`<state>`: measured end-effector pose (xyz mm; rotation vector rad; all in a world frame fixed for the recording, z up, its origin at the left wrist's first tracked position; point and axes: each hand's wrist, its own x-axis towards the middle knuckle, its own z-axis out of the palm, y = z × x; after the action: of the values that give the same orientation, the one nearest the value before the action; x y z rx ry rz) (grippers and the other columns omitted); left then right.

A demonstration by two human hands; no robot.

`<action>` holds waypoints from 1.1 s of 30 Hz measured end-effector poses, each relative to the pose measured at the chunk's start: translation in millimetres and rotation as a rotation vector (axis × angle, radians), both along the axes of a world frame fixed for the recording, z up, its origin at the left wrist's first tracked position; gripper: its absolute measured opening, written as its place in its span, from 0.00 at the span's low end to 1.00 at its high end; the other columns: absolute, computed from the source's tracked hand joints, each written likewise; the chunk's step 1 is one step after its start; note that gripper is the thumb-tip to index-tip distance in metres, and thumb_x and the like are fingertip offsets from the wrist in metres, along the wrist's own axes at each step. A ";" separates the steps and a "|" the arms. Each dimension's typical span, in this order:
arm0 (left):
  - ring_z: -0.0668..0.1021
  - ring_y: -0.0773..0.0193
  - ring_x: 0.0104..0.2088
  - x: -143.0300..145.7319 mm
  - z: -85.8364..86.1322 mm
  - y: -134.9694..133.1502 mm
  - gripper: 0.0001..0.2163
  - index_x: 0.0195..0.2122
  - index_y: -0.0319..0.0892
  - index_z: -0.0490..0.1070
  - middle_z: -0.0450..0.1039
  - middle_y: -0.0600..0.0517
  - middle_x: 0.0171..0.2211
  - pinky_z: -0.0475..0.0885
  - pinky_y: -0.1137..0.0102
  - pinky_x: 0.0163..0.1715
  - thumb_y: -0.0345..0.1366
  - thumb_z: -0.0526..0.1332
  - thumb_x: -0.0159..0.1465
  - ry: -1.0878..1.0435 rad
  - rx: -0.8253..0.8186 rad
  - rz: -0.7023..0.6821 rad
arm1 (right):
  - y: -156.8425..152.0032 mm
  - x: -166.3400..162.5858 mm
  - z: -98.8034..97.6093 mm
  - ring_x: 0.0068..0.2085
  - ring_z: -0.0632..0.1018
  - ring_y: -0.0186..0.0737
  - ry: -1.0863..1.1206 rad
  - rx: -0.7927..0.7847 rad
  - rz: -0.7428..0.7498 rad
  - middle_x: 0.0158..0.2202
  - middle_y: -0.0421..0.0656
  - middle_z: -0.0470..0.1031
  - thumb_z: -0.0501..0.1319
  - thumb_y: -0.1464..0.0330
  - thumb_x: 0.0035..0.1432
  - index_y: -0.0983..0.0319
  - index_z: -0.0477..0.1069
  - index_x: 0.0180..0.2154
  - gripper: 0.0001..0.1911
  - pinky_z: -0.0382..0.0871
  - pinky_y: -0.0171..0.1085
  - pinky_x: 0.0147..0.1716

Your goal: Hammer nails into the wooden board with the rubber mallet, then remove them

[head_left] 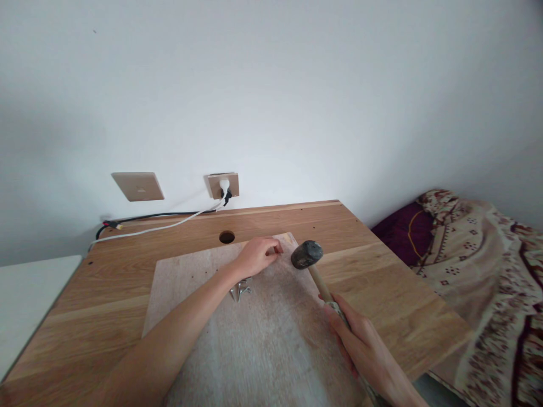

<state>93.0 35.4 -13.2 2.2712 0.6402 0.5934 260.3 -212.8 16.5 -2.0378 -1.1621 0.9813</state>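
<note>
My right hand (360, 345) grips the wooden handle of a hammer (311, 263). Its dark head hangs just above the far right part of a pale board (263, 345) lying on the wooden desk (369, 249). My left hand (257, 255) rests on the board's far end with fingertips pinched together just left of the hammer head. A nail may be between them, but it is too small to see. A small pile of metal nails (240, 289) lies on the board beside my left wrist.
A round cable hole (226, 237) sits in the desk behind the board. White and black cables (161, 221) run along the desk's back edge to a wall socket (223, 185). A patterned blanket on a bed (483, 265) lies to the right.
</note>
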 end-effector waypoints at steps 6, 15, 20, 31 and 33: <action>0.82 0.64 0.32 0.4 0.3 -1.3 0.12 0.45 0.42 0.77 0.84 0.52 0.37 0.74 0.72 0.37 0.24 0.65 0.62 -0.021 -0.060 0.032 | 12.3 -9.3 0.0 0.14 0.66 0.35 0.004 0.047 0.029 0.14 0.29 0.60 0.48 0.44 0.70 0.69 0.64 0.63 0.38 0.60 0.31 0.14; 0.85 0.62 0.35 0.5 -2.3 -0.8 0.16 0.51 0.42 0.73 0.85 0.49 0.40 0.76 0.69 0.40 0.25 0.66 0.62 -0.057 -0.136 0.024 | 28.4 -17.0 6.1 0.12 0.65 0.35 -0.069 0.083 0.090 0.13 0.30 0.61 0.48 0.47 0.72 0.66 0.67 0.60 0.33 0.57 0.32 0.14; 0.84 0.64 0.32 1.0 -2.8 -0.5 0.21 0.54 0.42 0.74 0.85 0.51 0.42 0.75 0.71 0.38 0.23 0.66 0.58 -0.056 -0.135 0.022 | 29.0 -18.4 10.8 0.15 0.72 0.41 -0.129 0.046 0.119 0.13 0.31 0.64 0.46 0.48 0.71 0.66 0.67 0.60 0.33 0.65 0.35 0.19; 0.85 0.61 0.35 2.6 3.4 -4.0 0.19 0.54 0.43 0.75 0.85 0.50 0.40 0.75 0.70 0.39 0.27 0.68 0.61 0.004 -0.120 0.077 | 29.6 -20.5 14.3 0.15 0.71 0.40 -0.149 0.059 0.092 0.14 0.31 0.62 0.46 0.47 0.71 0.65 0.69 0.57 0.32 0.63 0.35 0.18; 0.85 0.61 0.36 2.3 4.3 -4.0 0.18 0.53 0.42 0.76 0.85 0.50 0.40 0.76 0.70 0.40 0.28 0.69 0.62 0.002 -0.130 0.073 | 29.0 -20.2 14.7 0.15 0.71 0.40 -0.154 0.055 0.085 0.15 0.31 0.63 0.46 0.46 0.71 0.65 0.68 0.58 0.33 0.62 0.35 0.18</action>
<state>95.3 31.4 -8.9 2.1351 0.7443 0.5674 240.2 -183.9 31.2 -2.0644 -1.3505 0.8344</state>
